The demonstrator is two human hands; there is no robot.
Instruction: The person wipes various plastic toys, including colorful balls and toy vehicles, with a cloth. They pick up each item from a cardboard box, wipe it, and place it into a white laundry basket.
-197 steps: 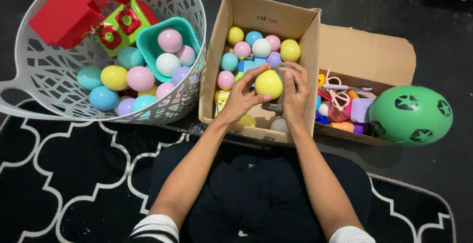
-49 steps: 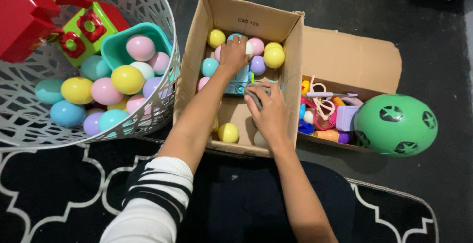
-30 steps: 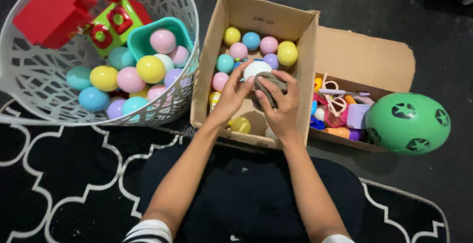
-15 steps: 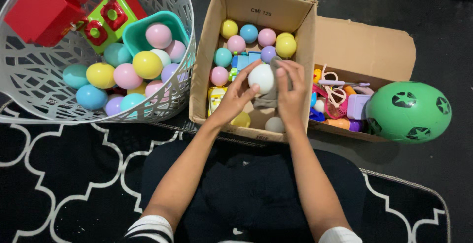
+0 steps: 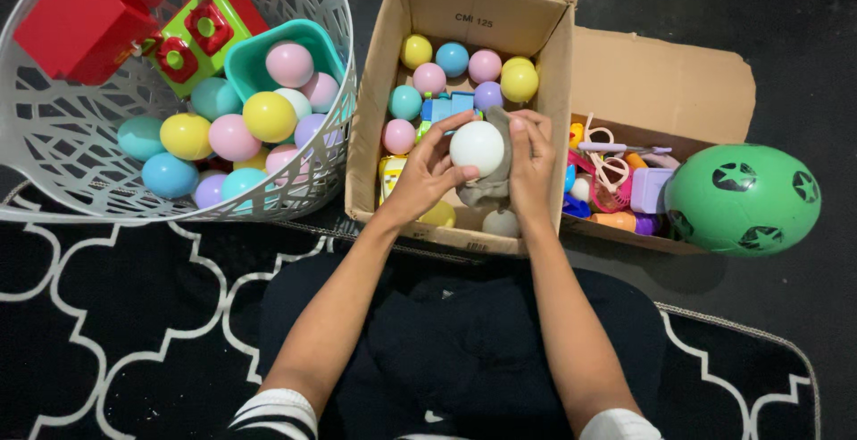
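Dark floor with a black rug (image 5: 134,315) patterned in white lines, person seated, both arms reaching into a tall cardboard box (image 5: 370,136) ahead. Left hand (image 5: 427,172) cups a white ball (image 5: 477,148), fingers curled round its left and lower side; right hand (image 5: 533,159) pinches a grey cloth (image 5: 495,181) that hangs against the ball's right side and behind it. Hands close together, each closed on its own item, ball held just above the box contents, roughly mid-box. Judgement: wiping goes best if the left hand turns the ball while the cloth stays pressed flat, grip kept light so the smooth ball does not squirt out. Around the hands inside the box: pastel balls in yellow, blue, pink, purple and teal at the far end, a blue block (image 5: 446,107) among them, a yellow ball (image 5: 439,215) and a grey one (image 5: 500,223) at the near wall. Right of the box, a lower open box (image 5: 661,83) of small mixed plastic toys, and a green ball (image 5: 743,199) with dark star marks resting at its right edge. Left, a white lattice basket (image 5: 54,163) with more pastel balls, a teal tub (image 5: 308,38), a red and green block toy (image 5: 192,38)
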